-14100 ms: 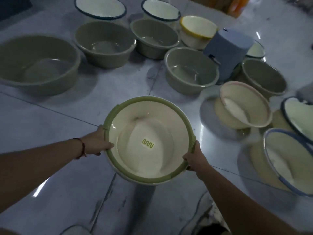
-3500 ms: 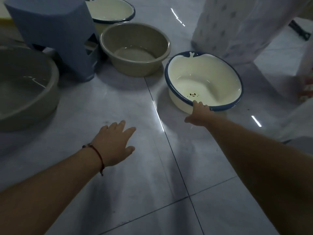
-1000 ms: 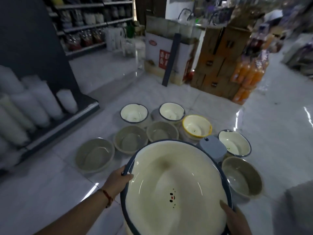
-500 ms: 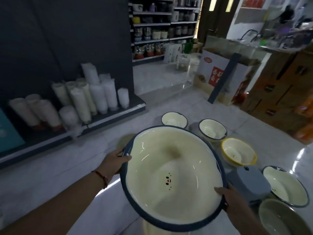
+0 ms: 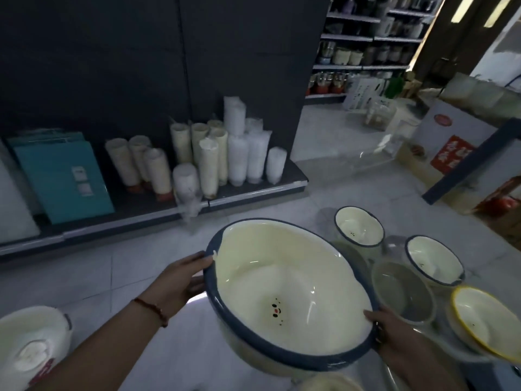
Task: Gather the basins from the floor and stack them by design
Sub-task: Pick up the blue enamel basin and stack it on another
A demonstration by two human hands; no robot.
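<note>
**A:** Both hands clamped on the blue-rimmed basin (image 5: 287,294), left hand (image 5: 180,280) on the upper-left rim, right hand (image 5: 394,331) lower right. It's held up, centre frame, tilted toward the camera.

**B:** Where's it go?

**A:** I'd guess the matching blue-rimmed basins (image 5: 359,225) on the floor (image 5: 112,277), upper right of it. That's on the right hand's side.

No legible txt; red sign (image 5: 452,154) on box too blurred.
</note>
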